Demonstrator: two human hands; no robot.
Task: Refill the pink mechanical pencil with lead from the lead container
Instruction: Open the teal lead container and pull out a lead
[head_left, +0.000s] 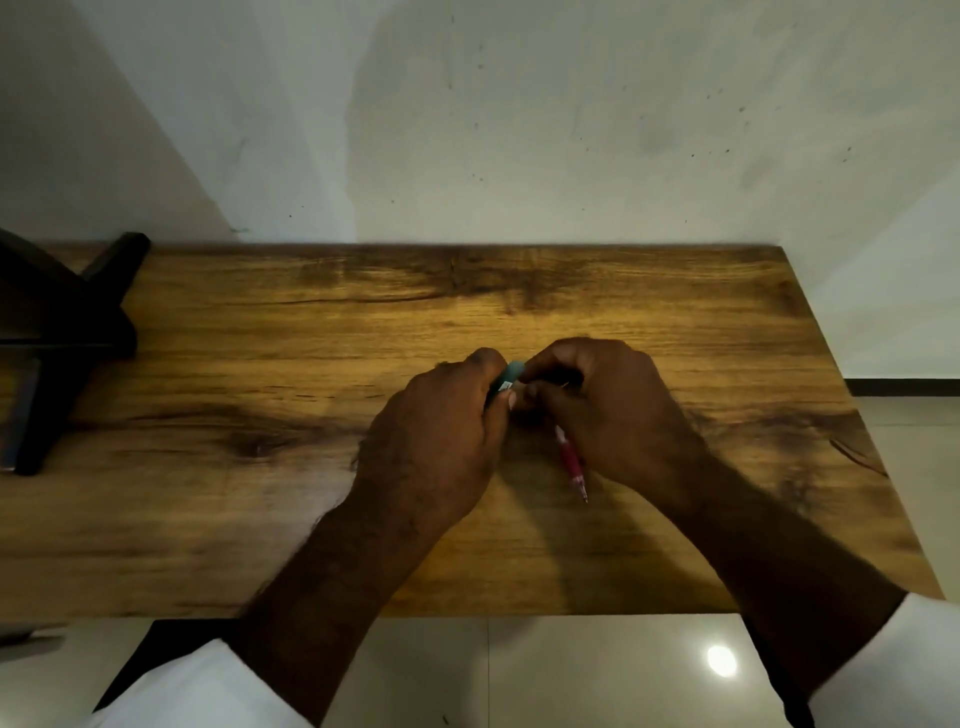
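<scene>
At the middle of the frame the two hands meet, knuckles almost touching. The left hand (441, 441) is curled round the lead container (511, 375), a small teal piece with a pale label; only its upper end shows between thumb and forefinger. The right hand (608, 410) is curled over the upper part of the pink mechanical pencil (570, 460). Its fingertips are bunched close to the container's end, and whether they touch it cannot be told. The pencil slants down from under the palm toward the lower edge of the frame. Its barrel is a glossy, translucent deep pink, with a paler band near the hand and a thin metal tip at the bottom. Its top end is hidden inside the fingers.

Both forearms are bare, and a white sleeve (208, 691) shows at each lower corner. Beneath the hands lies a rectangular table (260, 519) of warm brown wood grain, smooth and faintly shiny, with dark knots and streaks. At the left edge of the frame a black angular stand (62, 332) rests on it, well apart from the hands. Behind the table rises a pale, matte wall (519, 130), speckled with small dark marks. Below and to the right is a glossy light tiled floor (545, 670) with a round bright reflection (722, 661).
</scene>
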